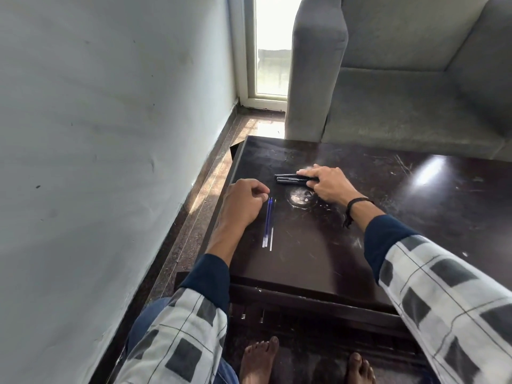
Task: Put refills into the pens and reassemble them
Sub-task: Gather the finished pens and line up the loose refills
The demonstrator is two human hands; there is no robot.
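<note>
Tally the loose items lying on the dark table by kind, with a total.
Refills: 3, lying side by side by the left hand; two blue, one pale.
Black pens: at least 2 visible, partly under the right hand.
Total: 5 visible on the table.

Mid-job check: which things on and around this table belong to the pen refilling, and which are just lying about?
For the job:
- black pens, under the right hand
- blue refills, side by side next to the left hand
- dark table, the work surface

Just there:
- grey sofa behind the table
- round pale mark on the tabletop
- wall and window
</note>
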